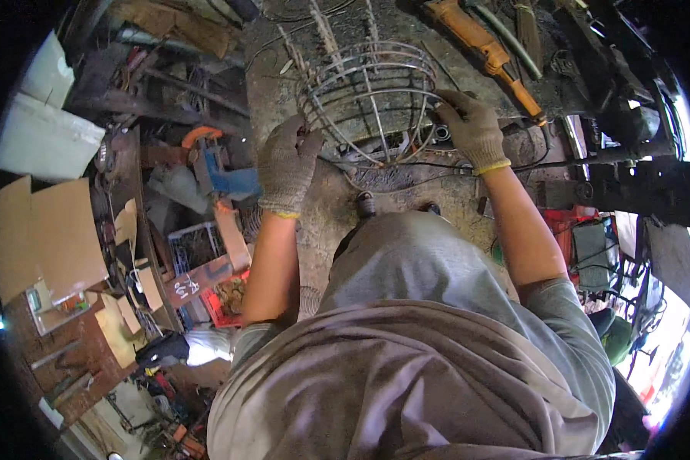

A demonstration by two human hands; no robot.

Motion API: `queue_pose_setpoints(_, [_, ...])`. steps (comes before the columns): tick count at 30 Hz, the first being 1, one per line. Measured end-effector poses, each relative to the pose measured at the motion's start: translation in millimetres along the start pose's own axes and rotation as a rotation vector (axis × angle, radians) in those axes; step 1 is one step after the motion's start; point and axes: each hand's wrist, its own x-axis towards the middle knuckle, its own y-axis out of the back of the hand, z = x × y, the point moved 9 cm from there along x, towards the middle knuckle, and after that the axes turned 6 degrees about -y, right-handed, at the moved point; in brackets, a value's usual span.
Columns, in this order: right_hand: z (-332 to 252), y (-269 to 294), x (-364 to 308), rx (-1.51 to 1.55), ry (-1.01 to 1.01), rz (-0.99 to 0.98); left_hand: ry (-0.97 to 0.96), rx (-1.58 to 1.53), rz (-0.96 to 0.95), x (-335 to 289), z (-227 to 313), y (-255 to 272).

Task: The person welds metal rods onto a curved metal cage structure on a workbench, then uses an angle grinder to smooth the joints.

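Observation:
A round cage-like frame of bent metal rods (371, 103) stands at the edge of the worktop in front of me, its rings joined by curved ribs. Several rough twisted rods (326, 34) stick up from its far side. My left hand (290, 162), in a grey knitted glove, closes its fingers at the frame's left side. On the opposite side, my right hand (471, 132), gloved the same way, grips the ring between thumb and fingers. The fingertips are partly hidden against the rods.
An orange corded power tool (479, 46) lies on the worktop (272, 84) at the far right, beside a metal tube (510, 42). To the left are a blue clamp-like tool (230, 180), a red crate (226, 300) and cardboard (50, 238). A dark cable (529, 165) runs at right.

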Motion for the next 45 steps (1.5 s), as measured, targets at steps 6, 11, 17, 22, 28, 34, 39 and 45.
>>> queue_pose_setpoints(6, [10.6,-4.6,2.4,-0.062,0.086,0.005,-0.055,0.074,-0.012,-24.9,-17.4,-6.2])
queue_pose_setpoints(11, [8.7,-3.3,1.5,-0.051,0.063,-0.011,0.012,0.019,-0.076,-19.5,-18.6,-9.9])
queue_pose_setpoints(17, [-2.9,2.5,9.3,0.008,-0.03,0.016,0.037,-0.119,0.085,-9.1,-34.1,-9.3])
queue_pose_setpoints(22, [14.6,-2.9,20.8,-0.035,-0.05,0.038,0.024,-0.016,0.006,-4.5,-30.0,-14.2])
queue_pose_setpoints(28, [20.2,-6.4,19.0,-0.026,-0.091,0.042,-0.072,-0.041,0.056,-6.9,-27.5,-12.3])
queue_pose_setpoints(34, [10.8,-7.9,16.1,-0.045,-0.051,0.05,-0.059,-0.023,0.055,-7.0,-38.5,-13.5])
queue_pose_setpoints(39, [9.1,1.4,16.5,-0.152,0.035,0.005,-0.07,-0.079,0.075,-2.3,-28.8,-11.4])
queue_pose_setpoints(45, [46.5,20.4,21.4,0.542,-0.273,-0.112,0.045,-0.268,0.05,-2.4,-33.1,-16.5])
